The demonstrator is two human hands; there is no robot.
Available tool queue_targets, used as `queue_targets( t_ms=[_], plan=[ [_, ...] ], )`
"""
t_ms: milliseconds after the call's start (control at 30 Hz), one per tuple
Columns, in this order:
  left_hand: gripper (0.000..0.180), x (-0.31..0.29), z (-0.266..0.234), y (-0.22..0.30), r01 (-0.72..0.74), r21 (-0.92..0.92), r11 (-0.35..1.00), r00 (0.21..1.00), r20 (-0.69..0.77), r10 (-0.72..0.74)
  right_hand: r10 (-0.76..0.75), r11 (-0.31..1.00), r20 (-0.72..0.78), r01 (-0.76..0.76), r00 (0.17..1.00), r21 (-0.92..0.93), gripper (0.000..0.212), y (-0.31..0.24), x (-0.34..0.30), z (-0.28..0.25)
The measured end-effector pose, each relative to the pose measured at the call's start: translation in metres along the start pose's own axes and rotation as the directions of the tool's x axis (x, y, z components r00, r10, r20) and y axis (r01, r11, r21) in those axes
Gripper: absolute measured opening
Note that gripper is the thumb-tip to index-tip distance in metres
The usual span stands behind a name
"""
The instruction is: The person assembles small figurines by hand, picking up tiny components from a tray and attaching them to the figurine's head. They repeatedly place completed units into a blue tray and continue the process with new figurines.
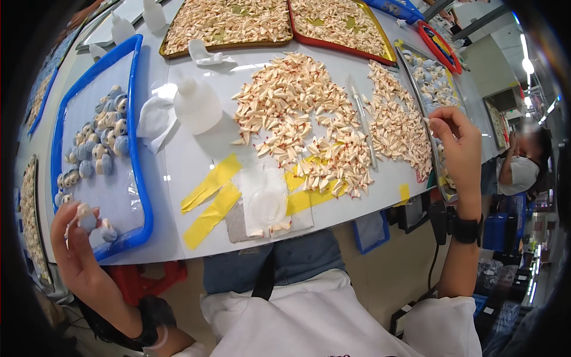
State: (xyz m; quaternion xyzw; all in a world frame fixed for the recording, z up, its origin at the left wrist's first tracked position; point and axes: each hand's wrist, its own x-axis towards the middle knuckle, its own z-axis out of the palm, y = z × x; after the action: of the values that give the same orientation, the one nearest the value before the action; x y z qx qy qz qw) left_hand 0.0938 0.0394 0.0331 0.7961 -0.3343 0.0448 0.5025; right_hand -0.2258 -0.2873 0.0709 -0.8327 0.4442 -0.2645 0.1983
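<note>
Left hand (pixel 74 235) low at the lower left of the frame, palm turned up, fingers curled round a small round grey-and-white figure (pixel 87 219), pinching it tight. Raised just over the near corner of the blue-rimmed plastic tray (pixel 140 178). One more little figure (pixel 108 231) lying right beside the thumb on that tray.

Right hand (pixel 458 149) lifted at the right of the frame, wrist bent, black band (pixel 466 229) on the wrist. Thumb and first fingers pressed together on a tiny cream paper piece (pixel 427 122); too small to tell more.

Between both hands, a big heap of small folded cream paper pieces with red tips (pixel 309 119) spread over the white table (pixel 178 160). A thin clear stick (pixel 363 128) lying across the heap. Soft white squeeze bottle (pixel 196 106) and crumpled white tissue (pixel 156 118) left of the heap. Yellow tape strips (pixel 211 199) and a clear round dish (pixel 267 205) at the near edge. Bunch of blue-grey round figures (pixel 98 143) packed on the blue tray. Gold tray (pixel 229 24) and red tray (pixel 339 24) full of paper pieces at the top.
</note>
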Motion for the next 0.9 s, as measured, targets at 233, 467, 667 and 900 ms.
queue_targets(
  t_ms=[233, 467, 667, 900],
  plan=[
    [0.045, -0.038, 0.017, 0.022, 0.083, -0.517, 0.852, 0.993, 0.116, -0.026, 0.043, 0.972, 0.039, -0.051, 0.998, 0.231, 0.013, -0.007, -0.018, 0.001],
    [0.036, -0.064, 0.045, 0.039, 0.357, -0.724, 0.591, 0.93, 0.337, -0.149, 0.08, 0.872, 0.123, -0.129, 0.989, 0.473, 0.013, -0.034, -0.057, 0.01],
    [0.039, -0.074, 0.058, 0.029, 0.334, -0.822, 0.461, 0.916, 0.399, 0.049, -0.036, 0.86, 0.16, -0.052, 0.986, 0.508, 0.013, -0.074, -0.068, 0.034],
    [0.049, -0.074, 0.067, 0.048, 0.46, -0.736, 0.498, 0.877, 0.464, -0.124, -0.136, 0.873, 0.293, -0.025, 0.946, 0.486, 0.013, -0.122, -0.055, 0.058]
  ],
)
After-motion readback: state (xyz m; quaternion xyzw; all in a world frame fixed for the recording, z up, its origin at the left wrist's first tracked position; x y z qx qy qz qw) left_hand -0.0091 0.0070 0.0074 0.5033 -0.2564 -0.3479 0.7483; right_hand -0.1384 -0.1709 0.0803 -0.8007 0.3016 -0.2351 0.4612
